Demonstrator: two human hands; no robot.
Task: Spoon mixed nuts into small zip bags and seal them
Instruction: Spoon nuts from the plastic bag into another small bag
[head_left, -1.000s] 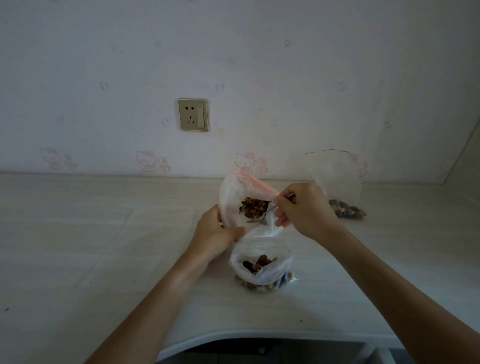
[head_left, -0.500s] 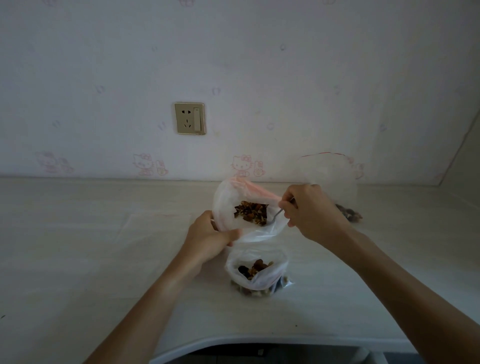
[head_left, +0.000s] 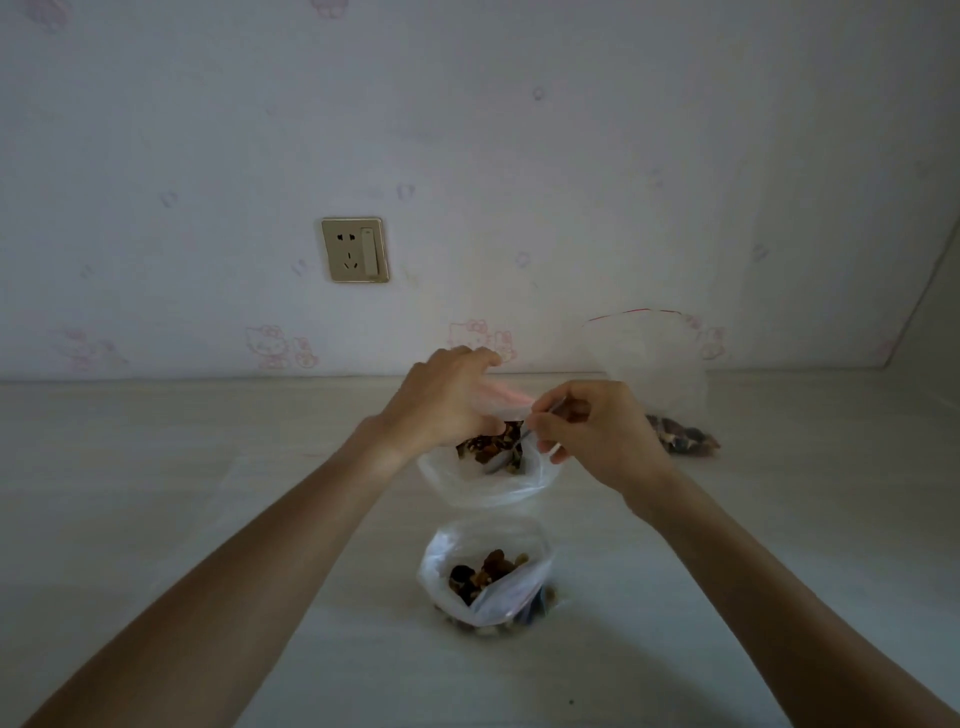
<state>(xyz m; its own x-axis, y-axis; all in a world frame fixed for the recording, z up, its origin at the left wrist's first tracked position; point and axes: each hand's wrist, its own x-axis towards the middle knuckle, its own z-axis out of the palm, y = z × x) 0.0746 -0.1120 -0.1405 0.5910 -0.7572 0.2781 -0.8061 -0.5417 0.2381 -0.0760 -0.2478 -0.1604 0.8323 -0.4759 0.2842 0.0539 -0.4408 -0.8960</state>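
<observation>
Three plastic bags sat on the pale table (head_left: 156, 519), and the middle one served as the landmark. That middle zip bag (head_left: 488, 480) stood open, with a pink strip along its mouth and a heap of mixed nuts (head_left: 491, 444) inside. The left hand (head_left: 441, 405) came over the bag's far rim, its fingers curled round the plastic and holding the mouth apart. The right hand (head_left: 592, 436), just right of the bag, pinched the thin handle of a metal spoon (head_left: 511, 452) between thumb and fingers; the spoon's bowl lay down inside the bag among the nuts. Nearer the person than the middle bag, and apart from it, a second small bag (head_left: 485, 577) stood open on the table with a smaller load of dark and tan nuts in it. Farther back and to the right of the middle bag, a third, taller clear bag (head_left: 654, 374) with a red line at its top edge stood near the wall, nuts gathered at its base. Above and left of the middle bag, a gold-framed wall socket (head_left: 355, 250) was set in the patterned wall.
</observation>
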